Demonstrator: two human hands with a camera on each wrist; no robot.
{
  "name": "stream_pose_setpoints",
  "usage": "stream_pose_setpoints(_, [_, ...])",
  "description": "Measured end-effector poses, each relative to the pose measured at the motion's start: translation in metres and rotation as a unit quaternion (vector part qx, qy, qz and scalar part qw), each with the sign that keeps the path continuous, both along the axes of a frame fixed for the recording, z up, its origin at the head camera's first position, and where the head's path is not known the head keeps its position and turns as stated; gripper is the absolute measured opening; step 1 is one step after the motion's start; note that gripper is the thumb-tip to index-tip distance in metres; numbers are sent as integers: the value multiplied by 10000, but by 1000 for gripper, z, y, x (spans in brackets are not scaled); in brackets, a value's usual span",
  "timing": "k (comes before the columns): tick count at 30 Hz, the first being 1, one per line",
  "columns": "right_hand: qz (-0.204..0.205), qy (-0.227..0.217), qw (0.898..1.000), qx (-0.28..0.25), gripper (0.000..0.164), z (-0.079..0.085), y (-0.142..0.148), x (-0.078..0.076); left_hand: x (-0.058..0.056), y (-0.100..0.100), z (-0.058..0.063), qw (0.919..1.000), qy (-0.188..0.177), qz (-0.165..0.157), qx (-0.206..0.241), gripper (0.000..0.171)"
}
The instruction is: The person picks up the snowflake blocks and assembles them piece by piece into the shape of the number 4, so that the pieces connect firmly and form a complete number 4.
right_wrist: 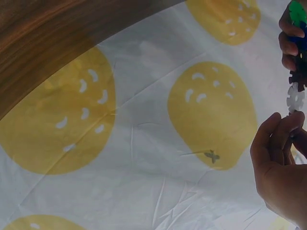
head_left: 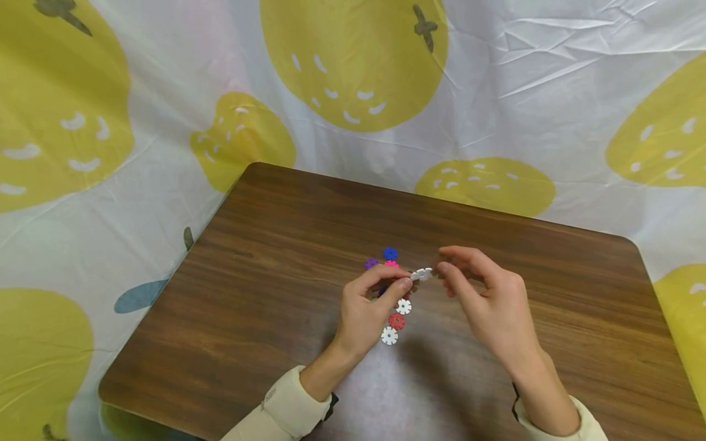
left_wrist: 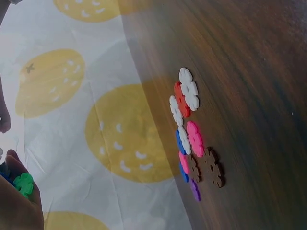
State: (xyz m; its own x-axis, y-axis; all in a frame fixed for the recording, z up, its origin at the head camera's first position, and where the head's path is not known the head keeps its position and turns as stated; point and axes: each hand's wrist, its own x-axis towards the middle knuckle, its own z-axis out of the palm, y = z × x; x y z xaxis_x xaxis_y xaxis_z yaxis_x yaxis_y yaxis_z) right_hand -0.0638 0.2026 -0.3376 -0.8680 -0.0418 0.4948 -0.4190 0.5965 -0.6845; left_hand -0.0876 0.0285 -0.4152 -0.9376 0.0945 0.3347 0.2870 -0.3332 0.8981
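My left hand [head_left: 364,306] pinches a linked string of notched plastic discs above the table. A green disc [left_wrist: 24,184] shows against its palm, with blue and dark ones beyond. At the string's far end sits a white disc [right_wrist: 295,98], pointing toward my right hand [head_left: 491,300]. That hand's thumb and fingers are bent together beside the white disc, and a small dark disc edge shows at the fingertips, mostly hidden. On the table below lie a blue disc [head_left: 390,253], a purple disc [head_left: 371,263], a red disc [head_left: 396,321] and a white disc [head_left: 389,335].
Loose pink discs [left_wrist: 195,139] and brown discs [left_wrist: 214,166] lie in the same cluster on the dark wooden table [head_left: 220,263]. Behind and beside the table hangs a white cloth [head_left: 524,73] with yellow fruit prints.
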Motion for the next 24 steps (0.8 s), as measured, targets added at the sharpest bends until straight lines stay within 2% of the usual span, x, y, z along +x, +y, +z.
stream_pose_setpoints(8, [-62, 81, 9993, 372, 19, -2, -2, -2, -1, 0, -2, 9998, 211, 68, 11, 10])
stream_pose_setpoints(19, [-26, -239, 9997, -66, 17, -4, -7, -3, -4, 2, -4, 9987, 444, 238, -43, 9])
stream_pose_setpoints(24, [-49, -254, 9997, -42, 17, -5, -7, -5, -5, 2, -5, 9993, 251, 142, -225, 10])
